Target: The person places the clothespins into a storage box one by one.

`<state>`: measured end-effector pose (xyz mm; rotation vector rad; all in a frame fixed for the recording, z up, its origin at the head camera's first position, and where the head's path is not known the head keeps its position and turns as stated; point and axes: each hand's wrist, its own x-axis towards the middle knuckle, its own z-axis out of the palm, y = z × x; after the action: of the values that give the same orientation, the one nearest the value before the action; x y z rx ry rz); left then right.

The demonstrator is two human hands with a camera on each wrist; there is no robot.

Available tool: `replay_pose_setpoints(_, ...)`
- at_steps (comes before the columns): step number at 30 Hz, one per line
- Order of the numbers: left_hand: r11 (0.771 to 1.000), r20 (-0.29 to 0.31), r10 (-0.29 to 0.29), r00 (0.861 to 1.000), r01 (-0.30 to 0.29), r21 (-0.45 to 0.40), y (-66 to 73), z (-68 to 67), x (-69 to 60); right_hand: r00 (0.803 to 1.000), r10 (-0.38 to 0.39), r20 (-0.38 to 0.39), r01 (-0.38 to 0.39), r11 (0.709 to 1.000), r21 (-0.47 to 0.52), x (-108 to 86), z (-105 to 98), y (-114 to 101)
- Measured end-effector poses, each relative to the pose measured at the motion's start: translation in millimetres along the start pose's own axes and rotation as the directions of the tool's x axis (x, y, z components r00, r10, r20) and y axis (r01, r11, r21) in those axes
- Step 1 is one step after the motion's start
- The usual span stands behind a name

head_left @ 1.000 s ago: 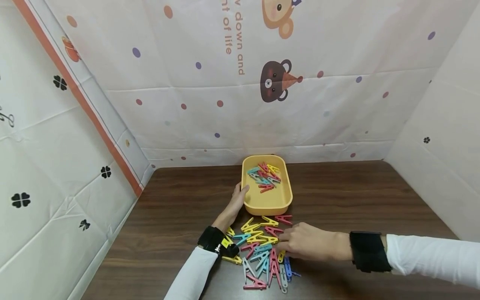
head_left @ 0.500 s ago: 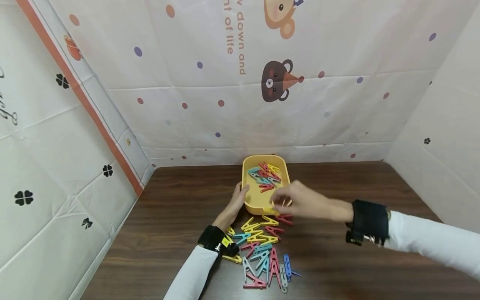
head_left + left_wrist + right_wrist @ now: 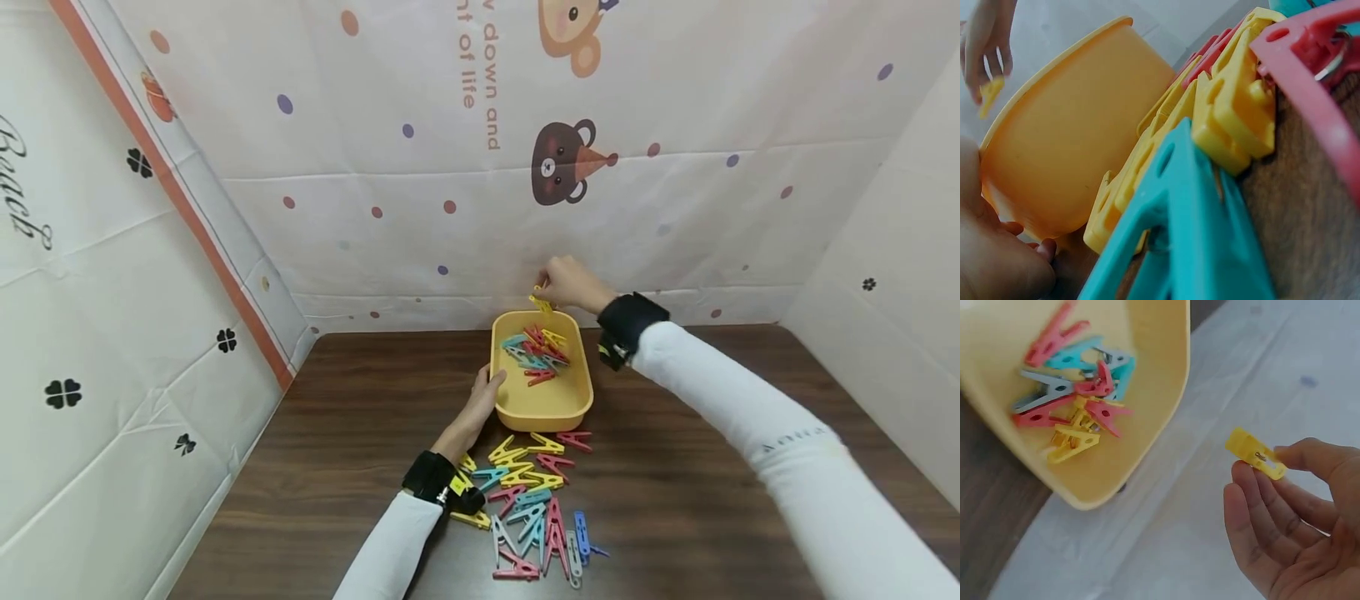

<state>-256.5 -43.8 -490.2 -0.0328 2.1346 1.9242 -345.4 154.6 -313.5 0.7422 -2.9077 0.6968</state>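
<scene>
My right hand [image 3: 573,283] pinches a yellow clothespin [image 3: 1255,453] between thumb and fingers, above the far rim of a yellow plastic basin [image 3: 543,408]. My left hand [image 3: 476,412] holds the basin's left side, its thumb at the wall and fingertips curled beneath in the left wrist view. Inside the basin lies a pile of red clothespins [image 3: 1041,417], teal, grey and yellow ones. In front of the basin, yellow clothespins [image 3: 517,475], teal clothespins [image 3: 1188,231], pink clothespins [image 3: 555,533], a blue clothespin [image 3: 582,533] and a grey clothespin [image 3: 574,558] lie scattered on the table.
The dark wooden table [image 3: 375,400] extends to both sides of the basin. A printed white cloth [image 3: 420,233] hangs at its far edge, with more cloth at the left and right. Black bands [image 3: 633,323] circle both wrists.
My right hand has picked a yellow clothespin from the table and carried it over the basin to its far end. My left hand stays at the basin's left side.
</scene>
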Motion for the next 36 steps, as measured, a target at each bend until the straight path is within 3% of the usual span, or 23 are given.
replay_pose_setpoints(4, 1.000, -0.001, -0.002, 1.000, 0.002, 0.007, 0.2, -1.9, -1.3, 0.982, 0.173, 0.082, -0.176, 0.984, 0.029, 24.7, 17, 6)
replay_pose_setpoints(7, 1.000, -0.006, -0.006, 1.000, 0.006, 0.006, 0.1, -3.3, -1.7, 0.963, 0.247, 0.111, -0.249, 0.969, 0.001, 36.9, 34, 10)
replay_pose_setpoints(12, 1.000, -0.014, -0.001, 1.000, 0.001, -0.003, 0.4, -1.8, -2.2, 0.957, 0.277, 0.091, -0.265, 0.956, -0.125, 43.0, 59, 18)
replay_pose_setpoints(16, 1.000, -0.019, 0.011, 1.000, -0.011, -0.005, 1.6, -1.3, -1.0, 0.949, 0.292, 0.120, -0.267, 0.944, -0.194, 42.8, 76, 25)
replay_pose_setpoints(23, 1.000, -0.022, -0.002, 1.000, 0.002, 0.007, 1.2, -2.0, -1.0, 0.933, 0.322, 0.157, -0.295, 0.939, -0.177, 36.1, 83, 34)
replay_pose_setpoints(29, 1.000, -0.025, -0.009, 1.000, 0.009, 0.004, 4.7, -1.2, -0.7, 0.962, 0.230, 0.150, -0.212, 0.969, -0.127, 29.4, 50, 25)
replay_pose_setpoints(33, 1.000, -0.024, -0.021, 0.999, 0.021, 0.004, 4.1, 0.0, -1.3, 0.991, 0.067, 0.118, -0.048, 0.986, -0.161, 16.5, 14, 10)
replay_pose_setpoints(36, 1.000, -0.023, -0.026, 0.999, 0.026, 0.005, 2.5, -0.9, -2.3, 0.992, -0.082, 0.091, 0.099, 0.973, -0.208, -5.1, -8, -4)
